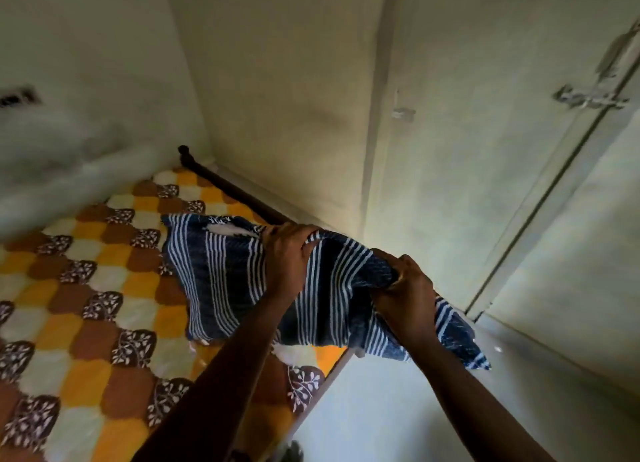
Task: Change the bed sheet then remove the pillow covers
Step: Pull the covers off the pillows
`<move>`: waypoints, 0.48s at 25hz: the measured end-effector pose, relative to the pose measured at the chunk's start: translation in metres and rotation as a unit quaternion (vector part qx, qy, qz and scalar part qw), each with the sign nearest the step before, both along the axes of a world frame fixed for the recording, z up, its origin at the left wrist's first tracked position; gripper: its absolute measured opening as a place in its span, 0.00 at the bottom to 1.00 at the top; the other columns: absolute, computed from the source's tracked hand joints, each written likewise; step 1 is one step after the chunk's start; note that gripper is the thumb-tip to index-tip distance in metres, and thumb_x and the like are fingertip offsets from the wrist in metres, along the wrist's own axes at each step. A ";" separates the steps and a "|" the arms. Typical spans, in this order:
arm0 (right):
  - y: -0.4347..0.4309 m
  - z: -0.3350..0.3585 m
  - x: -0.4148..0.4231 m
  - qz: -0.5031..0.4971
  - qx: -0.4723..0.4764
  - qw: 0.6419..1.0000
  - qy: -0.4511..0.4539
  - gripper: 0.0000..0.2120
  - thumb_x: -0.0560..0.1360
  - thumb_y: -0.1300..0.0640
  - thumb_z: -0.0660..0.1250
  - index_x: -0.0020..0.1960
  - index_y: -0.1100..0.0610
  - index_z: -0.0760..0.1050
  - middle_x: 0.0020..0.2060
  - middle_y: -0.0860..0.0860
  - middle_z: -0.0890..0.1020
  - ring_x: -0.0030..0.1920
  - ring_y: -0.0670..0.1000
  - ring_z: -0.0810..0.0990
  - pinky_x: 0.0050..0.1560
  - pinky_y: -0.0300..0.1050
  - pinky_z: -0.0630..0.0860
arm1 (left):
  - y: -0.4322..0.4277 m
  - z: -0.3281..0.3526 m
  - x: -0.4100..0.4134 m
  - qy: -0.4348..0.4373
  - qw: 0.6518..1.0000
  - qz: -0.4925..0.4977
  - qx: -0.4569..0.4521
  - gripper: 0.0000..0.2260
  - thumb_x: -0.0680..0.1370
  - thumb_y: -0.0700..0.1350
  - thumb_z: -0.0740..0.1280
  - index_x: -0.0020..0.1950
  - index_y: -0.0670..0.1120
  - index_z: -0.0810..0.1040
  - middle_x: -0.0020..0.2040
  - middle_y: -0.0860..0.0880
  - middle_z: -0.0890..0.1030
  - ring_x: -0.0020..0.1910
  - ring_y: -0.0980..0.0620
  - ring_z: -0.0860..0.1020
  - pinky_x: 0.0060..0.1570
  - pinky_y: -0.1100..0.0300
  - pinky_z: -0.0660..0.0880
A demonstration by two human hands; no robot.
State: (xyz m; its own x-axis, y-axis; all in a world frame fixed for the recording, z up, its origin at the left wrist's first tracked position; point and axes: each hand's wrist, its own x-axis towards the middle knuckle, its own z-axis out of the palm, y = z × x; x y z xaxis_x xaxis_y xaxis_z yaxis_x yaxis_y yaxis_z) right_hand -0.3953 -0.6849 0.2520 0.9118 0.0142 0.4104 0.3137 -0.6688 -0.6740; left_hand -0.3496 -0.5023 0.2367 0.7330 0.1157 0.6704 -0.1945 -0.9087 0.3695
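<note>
On the left we see one bed, spread with one bed sheet (104, 288) patterned in orange, brown and cream, with dark leaf-printed patches. One dark bed rail (221, 181) runs along its far edge, ending in a rounded knob in the corner of the room.

Right of the middle of the sheet lies one pillow cover (221, 281), dark blue with thin white stripes. Its left part rests on the bed, and its right part is lifted over the right edge of the bed. White shows at two spots, one near its far edge and one under its near edge.

Our two hands are apart, each clamped on the cover. Our left hand (287, 253) grips its far edge with fingers curled over the cloth. Our right hand (405, 299) grips a bunched fold further right, and a loose corner hangs below it.

Below the hands is the pale floor (363, 409). On the right stands one pale door (485, 150) with one metal latch (588, 98), too blurred to tell more.
</note>
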 end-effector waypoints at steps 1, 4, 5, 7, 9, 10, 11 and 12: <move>0.013 0.002 0.019 -0.009 0.006 1.000 0.000 0.22 0.67 0.64 0.72 0.58 0.48 0.79 0.39 0.53 0.77 0.41 0.58 0.79 0.38 0.39 0.67 | 0.013 0.005 0.024 -0.004 1.000 -0.016 0.005 0.10 0.69 0.42 0.66 0.46 0.42 0.82 0.41 0.43 0.83 0.42 0.42 0.80 0.47 0.56 0.62; 0.053 0.009 0.073 -0.026 0.006 0.999 -0.023 0.22 0.67 0.63 0.72 0.60 0.49 0.78 0.38 0.50 0.74 0.40 0.57 0.79 0.38 0.38 0.67 | 0.057 0.016 0.096 -0.017 0.998 -0.062 -0.003 0.08 0.70 0.40 0.67 0.45 0.39 0.82 0.40 0.41 0.83 0.42 0.43 0.80 0.47 0.56 0.61; 0.064 0.011 0.088 -0.029 0.004 0.999 -0.036 0.22 0.67 0.63 0.72 0.59 0.50 0.79 0.37 0.51 0.74 0.39 0.57 0.78 0.38 0.39 0.68 | 0.068 0.018 0.114 -0.022 0.997 -0.078 -0.007 0.07 0.70 0.39 0.67 0.45 0.38 0.82 0.40 0.40 0.82 0.43 0.45 0.78 0.47 0.55 0.61; 0.086 0.012 0.119 -0.034 -0.010 0.996 -0.083 0.21 0.65 0.63 0.72 0.58 0.52 0.79 0.37 0.53 0.75 0.36 0.57 0.79 0.36 0.40 0.71 | 0.087 0.022 0.150 -0.044 0.991 -0.118 -0.032 0.10 0.72 0.41 0.64 0.45 0.37 0.82 0.40 0.39 0.82 0.44 0.49 0.73 0.48 0.55 0.63; 0.107 0.004 0.151 -0.037 -0.029 0.991 -0.123 0.23 0.62 0.63 0.73 0.57 0.54 0.80 0.40 0.55 0.78 0.35 0.57 0.80 0.34 0.40 0.72 | 0.106 0.021 0.183 -0.056 0.984 -0.151 -0.070 0.13 0.73 0.42 0.61 0.46 0.36 0.82 0.42 0.39 0.82 0.46 0.51 0.72 0.52 0.55 0.67; 0.115 -0.004 0.164 -0.035 -0.049 0.989 -0.132 0.25 0.60 0.63 0.75 0.56 0.55 0.80 0.41 0.56 0.79 0.36 0.56 0.80 0.33 0.40 0.74 | 0.116 0.019 0.192 -0.042 0.981 -0.165 -0.094 0.14 0.74 0.43 0.60 0.46 0.36 0.82 0.43 0.39 0.82 0.48 0.51 0.73 0.55 0.54 0.68; 0.123 -0.018 0.174 -0.027 -0.077 0.988 -0.129 0.26 0.58 0.63 0.77 0.56 0.55 0.79 0.43 0.56 0.79 0.37 0.56 0.81 0.31 0.41 0.75 | 0.129 0.004 0.203 -0.026 0.980 -0.167 -0.101 0.14 0.74 0.44 0.60 0.47 0.37 0.82 0.45 0.39 0.82 0.50 0.50 0.73 0.57 0.53 0.68; 0.130 -0.037 0.180 -0.013 -0.108 0.987 -0.122 0.27 0.58 0.64 0.78 0.56 0.54 0.79 0.44 0.56 0.80 0.37 0.56 0.81 0.30 0.41 0.76 | 0.142 -0.018 0.205 -0.001 0.978 -0.179 -0.105 0.15 0.74 0.45 0.60 0.48 0.37 0.82 0.47 0.40 0.82 0.52 0.50 0.73 0.57 0.53 0.68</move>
